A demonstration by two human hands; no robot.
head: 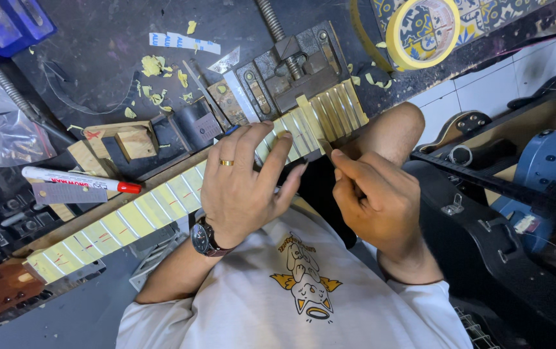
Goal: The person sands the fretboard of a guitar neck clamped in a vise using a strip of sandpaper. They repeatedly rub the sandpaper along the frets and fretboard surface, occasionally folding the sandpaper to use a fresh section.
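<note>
Cluttered dark workbench (97, 45), left hand (242, 184) spread over taped fretboard (161, 203), right hand (375, 200) pinching something hidden

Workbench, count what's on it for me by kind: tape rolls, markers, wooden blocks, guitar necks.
Tape rolls: 1, the yellow tape roll
Markers: 1, the red-capped marker
Wooden blocks: 2, the larger block and the smaller block
Guitar necks: 1, the taped guitar neck
Total: 5

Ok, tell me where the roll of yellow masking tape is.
In the head view, the roll of yellow masking tape stands at the top right, at the back edge of the dark workbench, just beyond the metal vise and against the patterned tiles.
</note>
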